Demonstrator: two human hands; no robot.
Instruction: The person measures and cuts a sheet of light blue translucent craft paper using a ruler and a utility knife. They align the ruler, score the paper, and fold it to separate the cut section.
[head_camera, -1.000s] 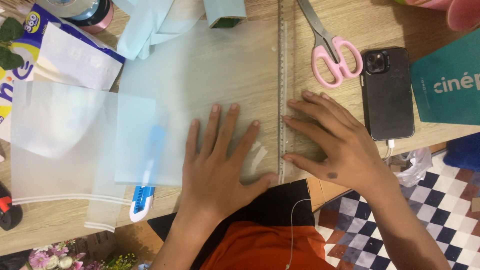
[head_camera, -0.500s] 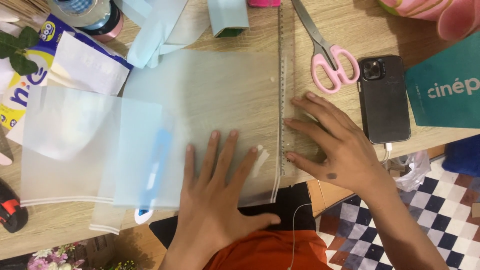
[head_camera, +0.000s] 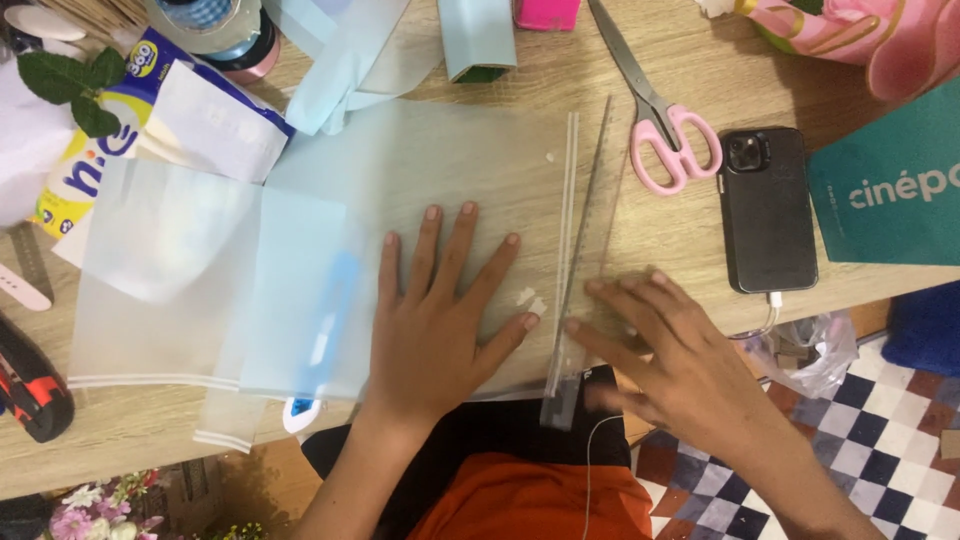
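While the wooden table (head_camera: 700, 255) carries a good deal of clutter, the largest thing in play is a frosted translucent plastic sheet (head_camera: 440, 170) lying flat across its middle, overlapping smaller frosted sheets and a pale blue one (head_camera: 295, 285) to its left. The left hand (head_camera: 440, 310) lies open, palm down and fingers spread, pressing on the sheet near the table's front edge. Just beside it, the right hand (head_camera: 665, 355) is also open, its fingertips resting on the near end of a clear ruler (head_camera: 578, 270) that runs along the sheet's right edge. That ruler sits slightly tilted and overhangs the table; I judge it could skid on the slick plastic if the fingers press unevenly. Pink-handled scissors (head_camera: 660, 120) and a black phone (head_camera: 768, 205) lie apart to the right.
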